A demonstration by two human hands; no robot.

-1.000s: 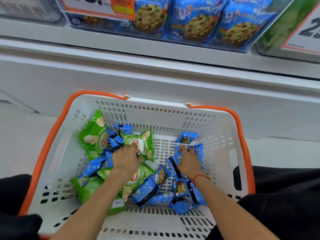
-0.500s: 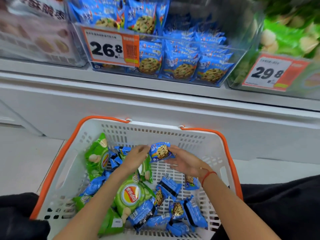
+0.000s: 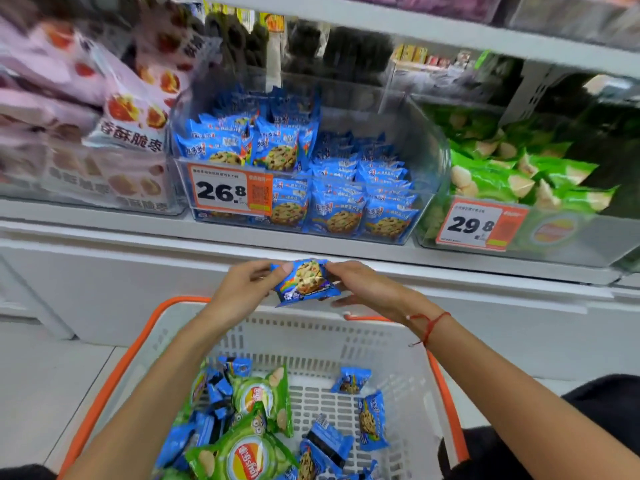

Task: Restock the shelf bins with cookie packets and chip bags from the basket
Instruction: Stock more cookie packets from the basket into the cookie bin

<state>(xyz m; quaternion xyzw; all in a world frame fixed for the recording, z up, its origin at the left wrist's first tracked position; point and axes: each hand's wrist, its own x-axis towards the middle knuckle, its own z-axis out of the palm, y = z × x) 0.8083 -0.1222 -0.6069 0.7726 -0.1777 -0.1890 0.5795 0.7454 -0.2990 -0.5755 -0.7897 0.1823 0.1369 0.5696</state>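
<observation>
A blue cookie packet [image 3: 304, 280] is held up over the far rim of the white basket [image 3: 311, 337], below the shelf edge. My left hand [image 3: 242, 289] pinches its left side and my right hand [image 3: 360, 289] pinches its right side. Inside the basket lie several more blue cookie packets [image 3: 372, 417] and green chip bags [image 3: 242, 455]. Straight ahead on the shelf, a clear bin [image 3: 427, 157] holds stacked blue cookie packets [image 3: 343, 209]. To its right, a second clear bin [image 3: 588, 237] holds green chip bags [image 3: 502, 181].
A bin of pink snack bags [image 3: 114, 133] stands left of the cookie bin. Orange price tags 26.8 [image 3: 225, 192] and 29.8 [image 3: 478, 225] hang on the bin fronts. The basket has orange handles [image 3: 110, 386]. An upper shelf [image 3: 450, 32] overhangs the bins.
Both hands rose out of the basket with one cookie packet held between them, toward the shelf. The view tilted up, bringing the bins into full view.
</observation>
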